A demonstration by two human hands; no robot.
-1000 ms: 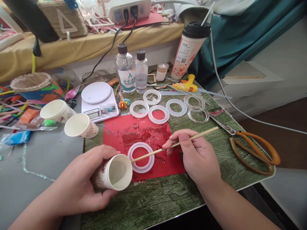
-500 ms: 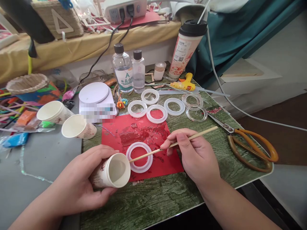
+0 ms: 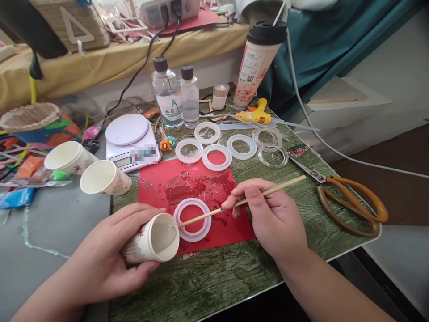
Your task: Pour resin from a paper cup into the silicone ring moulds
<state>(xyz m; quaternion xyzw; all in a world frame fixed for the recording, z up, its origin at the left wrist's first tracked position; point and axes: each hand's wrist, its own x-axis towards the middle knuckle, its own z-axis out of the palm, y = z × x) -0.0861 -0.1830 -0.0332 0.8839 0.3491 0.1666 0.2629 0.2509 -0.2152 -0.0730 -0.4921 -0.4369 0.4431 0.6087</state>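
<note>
My left hand (image 3: 110, 250) is wrapped round a white paper cup (image 3: 140, 245), tilted on its side with its mouth facing right and clear liquid inside. In a pinch, my right hand (image 3: 268, 214) grips a thin wooden stick (image 3: 284, 184). The stick's lower tip reaches the cup's rim, above a white ring mould (image 3: 205, 230). That mould lies on a red sheet of paper (image 3: 231, 241), which is smeared with wet, glossy patches. Several more ring moulds (image 3: 217, 158) lie behind, some on the paper's far edge.
Two bottles (image 3: 170, 109) stand behind a kitchen scale (image 3: 126, 129). Two more paper cups (image 3: 100, 179) lean at the left. Orange-handled scissors (image 3: 358, 188) lie at the right, near the table edge. A yellow glue gun (image 3: 258, 114) and a tall lidded cup (image 3: 254, 67) are at the back.
The whole view has shifted slightly, so things appear a little further left. Both hands keep the same grips, with the stick tip still at the cup's rim.
</note>
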